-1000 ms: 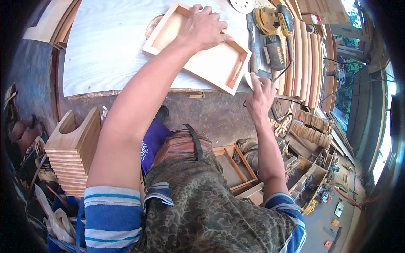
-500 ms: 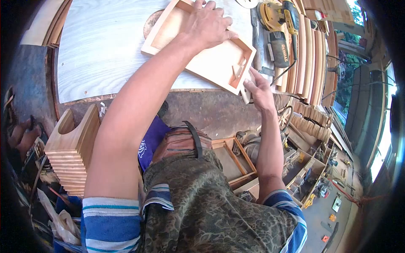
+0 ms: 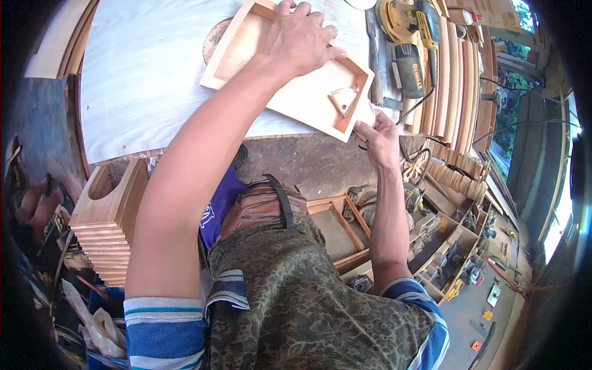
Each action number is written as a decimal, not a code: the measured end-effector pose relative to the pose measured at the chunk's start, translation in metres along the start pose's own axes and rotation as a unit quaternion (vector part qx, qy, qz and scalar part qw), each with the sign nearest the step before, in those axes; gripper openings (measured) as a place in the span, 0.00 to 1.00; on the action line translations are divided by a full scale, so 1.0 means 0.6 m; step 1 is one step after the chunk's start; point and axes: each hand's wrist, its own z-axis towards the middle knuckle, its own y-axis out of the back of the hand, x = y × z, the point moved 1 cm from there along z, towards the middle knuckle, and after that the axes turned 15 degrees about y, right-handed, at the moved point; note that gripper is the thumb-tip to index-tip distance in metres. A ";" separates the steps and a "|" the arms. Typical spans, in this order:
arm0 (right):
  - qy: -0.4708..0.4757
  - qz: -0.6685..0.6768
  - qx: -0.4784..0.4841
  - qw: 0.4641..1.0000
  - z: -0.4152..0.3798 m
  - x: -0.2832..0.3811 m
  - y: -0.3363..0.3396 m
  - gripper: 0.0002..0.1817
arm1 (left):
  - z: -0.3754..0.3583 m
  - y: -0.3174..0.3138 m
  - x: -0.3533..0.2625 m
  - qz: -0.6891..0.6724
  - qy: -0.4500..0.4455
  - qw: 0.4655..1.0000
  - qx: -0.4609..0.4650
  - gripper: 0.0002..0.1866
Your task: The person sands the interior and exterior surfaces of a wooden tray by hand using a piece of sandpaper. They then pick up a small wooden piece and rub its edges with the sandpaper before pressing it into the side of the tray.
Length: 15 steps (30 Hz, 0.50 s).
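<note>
A shallow pale wooden box (image 3: 283,102) is held tilted over the near edge of the white-topped bench. My left hand (image 3: 302,40) lies across it, fingers hooked over the far side wall and thumb on the rim. Inside, by the right end wall, shows a small wooden piece (image 3: 344,102) with a dark hole. Just outside that end, my right hand (image 3: 379,139) is closed, thumb and fingers pinching around a pale part. It looks like the outer part of the same piece, but the fingers mostly hide it.
A yellow and black sander (image 3: 407,68) lies right of the box, beside several stacked wooden strips (image 3: 453,86). The white bench top (image 3: 148,68) extends left. Below stand a stack of cut wooden boards (image 3: 102,216), a wooden frame (image 3: 339,225) and compartmented tool trays (image 3: 447,253).
The small piece shows more inside the box, its hole now visible. My right hand has shifted slightly right, and the pale end that hung below its thumb is out of sight.
</note>
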 end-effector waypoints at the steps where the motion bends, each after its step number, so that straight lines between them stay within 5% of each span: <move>1: -0.012 -0.044 0.029 0.999 0.002 0.002 0.000 0.22 | -0.001 -0.002 0.002 -0.011 -0.005 1.000 -0.013 0.26; 4: -0.034 -0.149 0.085 0.985 0.006 0.017 -0.005 0.18 | 0.002 -0.007 0.003 -0.027 -0.014 0.999 -0.024 0.26; 8: -0.051 -0.117 0.152 0.980 0.005 0.033 -0.021 0.08 | 0.014 -0.005 0.005 -0.032 -0.051 0.998 0.006 0.25; 15: -0.060 -0.141 0.097 0.983 -0.011 0.026 -0.032 0.13 | 0.025 -0.007 0.003 -0.052 -0.070 0.996 0.026 0.24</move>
